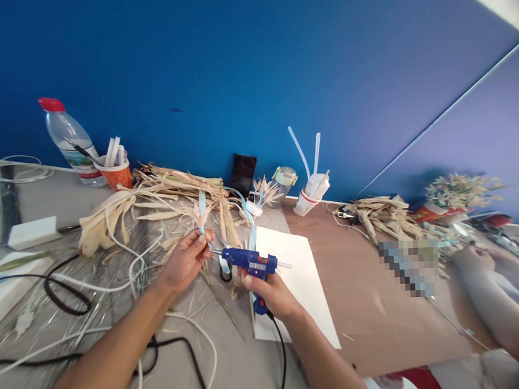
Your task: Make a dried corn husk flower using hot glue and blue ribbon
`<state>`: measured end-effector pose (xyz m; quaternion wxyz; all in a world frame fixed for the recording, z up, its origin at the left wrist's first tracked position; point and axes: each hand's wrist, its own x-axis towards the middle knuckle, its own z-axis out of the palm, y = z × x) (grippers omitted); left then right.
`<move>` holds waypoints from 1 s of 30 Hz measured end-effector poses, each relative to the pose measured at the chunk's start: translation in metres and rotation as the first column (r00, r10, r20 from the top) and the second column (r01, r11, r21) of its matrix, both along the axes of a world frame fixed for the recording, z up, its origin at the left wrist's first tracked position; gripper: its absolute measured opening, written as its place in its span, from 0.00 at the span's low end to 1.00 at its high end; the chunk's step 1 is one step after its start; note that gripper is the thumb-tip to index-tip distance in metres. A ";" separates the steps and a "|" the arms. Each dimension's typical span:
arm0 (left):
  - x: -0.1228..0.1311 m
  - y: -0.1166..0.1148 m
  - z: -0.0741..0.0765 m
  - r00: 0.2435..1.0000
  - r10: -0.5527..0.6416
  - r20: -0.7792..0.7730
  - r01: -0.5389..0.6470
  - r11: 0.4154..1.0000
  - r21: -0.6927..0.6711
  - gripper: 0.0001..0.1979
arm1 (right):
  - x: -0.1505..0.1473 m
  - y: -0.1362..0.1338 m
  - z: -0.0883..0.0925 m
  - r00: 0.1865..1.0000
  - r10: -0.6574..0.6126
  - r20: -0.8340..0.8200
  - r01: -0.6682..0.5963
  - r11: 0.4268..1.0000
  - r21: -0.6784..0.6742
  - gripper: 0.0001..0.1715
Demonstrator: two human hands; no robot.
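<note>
My left hand (190, 259) pinches a small corn-husk flower (203, 219) with a light blue ribbon (202, 203) on it. My right hand (273, 291) is wrapped round the handle of a blue glue gun (249, 261). Its nozzle points left and is right by the ribbon at my left fingertips; whether it touches cannot be made out. A clear glue stick (284, 265) sticks out of the back of the gun, and a black cord hangs from its handle. Beneath the gun lies a white sheet (292, 274).
Dried husks (176, 184) are heaped along the back, near a water bottle (71, 137), an orange cup (117, 174) and a jar (284, 181). White and black cables (189, 340) cross the left side. A cup with straws (309, 196) stands behind. At right, another person's hands (476, 258) work.
</note>
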<state>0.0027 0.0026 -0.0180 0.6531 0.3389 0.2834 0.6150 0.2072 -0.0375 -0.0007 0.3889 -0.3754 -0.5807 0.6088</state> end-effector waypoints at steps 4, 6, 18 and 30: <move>0.000 0.000 0.001 1.000 -0.016 0.010 0.016 1.000 -0.007 0.05 | 0.000 0.000 0.000 0.999 -0.038 -0.007 0.038 0.999 -0.004 0.17; 0.000 0.000 0.000 1.000 -0.023 0.006 0.024 1.000 -0.004 0.05 | 0.000 0.001 -0.001 0.999 -0.033 -0.015 0.033 0.999 0.010 0.17; 0.001 -0.001 -0.001 1.000 -0.028 0.001 0.028 1.000 -0.007 0.04 | 0.000 0.000 -0.001 1.000 -0.021 -0.004 0.021 1.000 0.004 0.17; 0.001 -0.001 -0.002 0.999 -0.036 -0.027 0.036 0.999 0.003 0.05 | -0.001 -0.001 0.004 0.999 -0.025 0.049 0.023 0.999 0.041 0.20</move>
